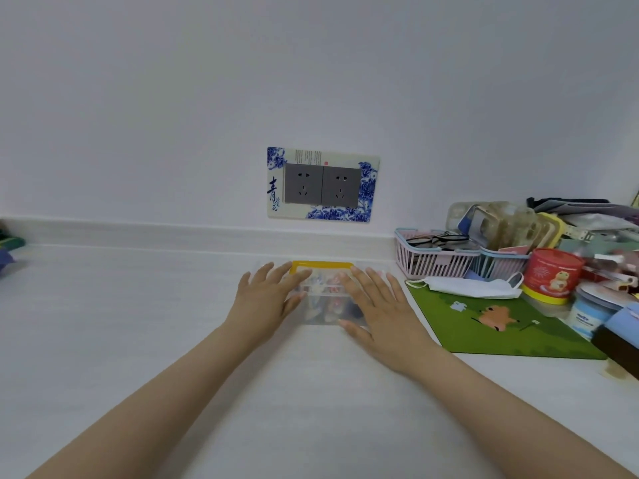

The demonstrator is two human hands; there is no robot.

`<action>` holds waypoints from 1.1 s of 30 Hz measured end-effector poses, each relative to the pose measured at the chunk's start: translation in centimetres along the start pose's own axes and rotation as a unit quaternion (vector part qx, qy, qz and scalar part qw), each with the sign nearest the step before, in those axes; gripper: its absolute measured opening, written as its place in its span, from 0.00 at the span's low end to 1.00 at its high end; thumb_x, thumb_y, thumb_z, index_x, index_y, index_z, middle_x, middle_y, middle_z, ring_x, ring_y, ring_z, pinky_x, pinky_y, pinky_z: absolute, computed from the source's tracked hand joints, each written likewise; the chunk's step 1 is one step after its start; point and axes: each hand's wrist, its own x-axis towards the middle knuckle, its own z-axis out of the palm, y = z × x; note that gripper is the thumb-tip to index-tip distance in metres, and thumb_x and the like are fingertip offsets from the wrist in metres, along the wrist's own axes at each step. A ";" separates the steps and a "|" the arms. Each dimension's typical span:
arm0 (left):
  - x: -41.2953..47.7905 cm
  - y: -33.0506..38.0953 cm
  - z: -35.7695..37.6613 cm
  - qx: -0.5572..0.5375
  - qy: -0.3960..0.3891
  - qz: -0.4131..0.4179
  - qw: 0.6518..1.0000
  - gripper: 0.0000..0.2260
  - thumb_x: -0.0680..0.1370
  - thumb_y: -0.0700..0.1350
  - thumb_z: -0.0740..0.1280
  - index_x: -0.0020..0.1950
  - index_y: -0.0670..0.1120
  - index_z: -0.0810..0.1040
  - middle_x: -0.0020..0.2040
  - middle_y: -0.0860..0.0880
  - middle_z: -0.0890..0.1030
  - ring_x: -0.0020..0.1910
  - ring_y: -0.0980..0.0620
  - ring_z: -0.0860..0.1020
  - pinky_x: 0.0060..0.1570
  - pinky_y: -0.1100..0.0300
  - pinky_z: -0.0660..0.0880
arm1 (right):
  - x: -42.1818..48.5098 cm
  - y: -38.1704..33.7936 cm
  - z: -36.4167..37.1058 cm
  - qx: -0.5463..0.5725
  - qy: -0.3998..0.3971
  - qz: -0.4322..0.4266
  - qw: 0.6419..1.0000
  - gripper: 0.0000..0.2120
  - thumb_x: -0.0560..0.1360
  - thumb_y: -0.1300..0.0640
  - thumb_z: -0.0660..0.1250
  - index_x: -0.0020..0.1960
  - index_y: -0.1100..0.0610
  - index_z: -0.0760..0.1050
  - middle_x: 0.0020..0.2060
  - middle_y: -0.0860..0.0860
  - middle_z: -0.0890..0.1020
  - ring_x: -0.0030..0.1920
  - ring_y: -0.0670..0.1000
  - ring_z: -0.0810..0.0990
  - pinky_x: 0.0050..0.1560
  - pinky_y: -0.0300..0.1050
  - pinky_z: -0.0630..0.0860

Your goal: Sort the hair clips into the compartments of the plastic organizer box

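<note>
Organizer box (323,299) under two flat hands.
Left hand (266,299) and right hand (378,314) lie spread open on its lid, left of the green mat (501,326).

A home: white desk (138,323) against a wall with decorated sockets (322,184), cluttered baskets (434,262), face mask (473,286).

Single head-worn view looks forward and down, close over the white desk (138,340), facing the wall (311,63).
</note>
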 end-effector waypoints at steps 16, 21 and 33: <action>14.5 2.1 5.8 -0.010 0.005 0.005 1.000 0.20 0.81 0.57 0.51 0.74 0.59 0.58 0.77 0.51 0.59 0.75 0.45 0.56 0.70 0.46 0.59 | 8.6 10.3 4.6 0.030 -0.034 0.053 0.998 0.41 0.66 0.30 0.31 0.76 0.47 0.40 0.77 0.51 0.45 0.77 0.53 0.40 0.72 0.49 0.30; 16.4 1.6 6.4 -0.013 0.004 -0.004 1.000 0.20 0.81 0.56 0.51 0.74 0.59 0.57 0.77 0.51 0.59 0.75 0.45 0.56 0.70 0.47 0.59 | 10.4 11.1 5.4 0.036 -0.028 0.054 0.998 0.41 0.66 0.31 0.32 0.76 0.47 0.40 0.77 0.50 0.43 0.76 0.52 0.38 0.69 0.46 0.27; 16.6 1.6 6.6 -0.010 -0.015 -0.010 1.000 0.26 0.78 0.63 0.45 0.76 0.58 0.48 0.79 0.50 0.49 0.77 0.46 0.46 0.73 0.42 0.47 | 11.0 11.7 5.6 0.071 -0.047 0.055 0.995 0.35 0.74 0.33 0.43 0.76 0.46 0.37 0.77 0.48 0.40 0.75 0.50 0.34 0.73 0.49 0.30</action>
